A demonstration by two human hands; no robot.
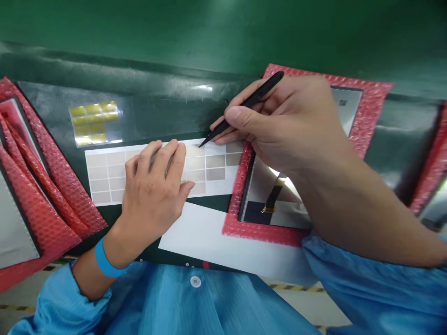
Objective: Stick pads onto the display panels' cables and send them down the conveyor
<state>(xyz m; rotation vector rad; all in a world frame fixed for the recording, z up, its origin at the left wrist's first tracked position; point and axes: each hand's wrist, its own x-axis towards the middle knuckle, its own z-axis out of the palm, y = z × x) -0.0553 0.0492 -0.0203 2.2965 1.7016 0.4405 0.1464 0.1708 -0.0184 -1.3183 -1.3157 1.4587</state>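
My left hand [153,186] lies on a white sheet of grey rectangular stickers [104,174], fingers pressed down on it near its top edge. My right hand [279,121] pinches black tweezers [244,104] whose tip touches the sheet's top edge just right of my left fingertips. Under my right wrist lies a flat panel with a reflective face and a dark flex cable [270,200], resting on a red bubble-wrap bag [237,223].
A clear sheet of yellow stickers [92,122] lies on the green mat [157,102] behind the grey ones. A blank white sheet [209,242] sits near the front edge. Stacked red bubble-wrap bags with panels [31,195] are at left, another [431,172] at far right.
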